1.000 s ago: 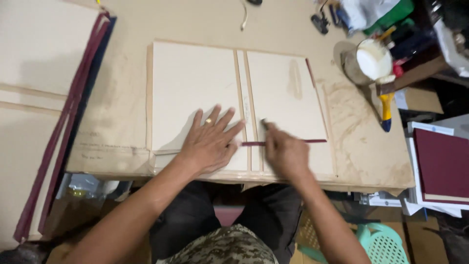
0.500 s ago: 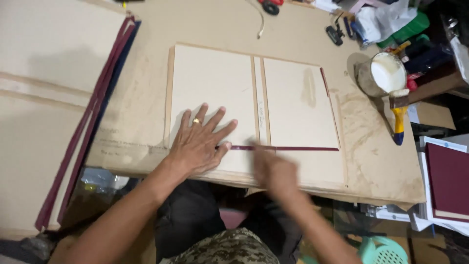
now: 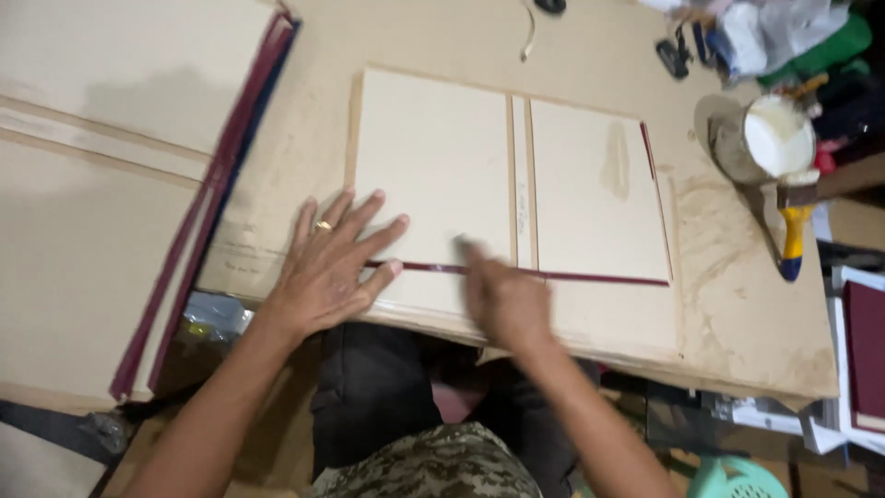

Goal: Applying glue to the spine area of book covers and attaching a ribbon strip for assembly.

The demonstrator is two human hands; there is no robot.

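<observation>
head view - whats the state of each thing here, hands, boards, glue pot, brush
left hand: flat, fingers spread, pressing on the cover boards
right hand: blurred, fingertips on the maroon folded edge
cover boards: lying flat, two panels with a narrow spine strip between
glue pot: open, white glue inside
brush: lying beside the pot

Matt cream greyboard cover panels (image 3: 442,166), smooth; folded maroon cloth edge strip (image 3: 553,276); rough, glue-stained brown paper-covered table (image 3: 737,304); glossy yellow plastic brush handle (image 3: 792,242).
</observation>
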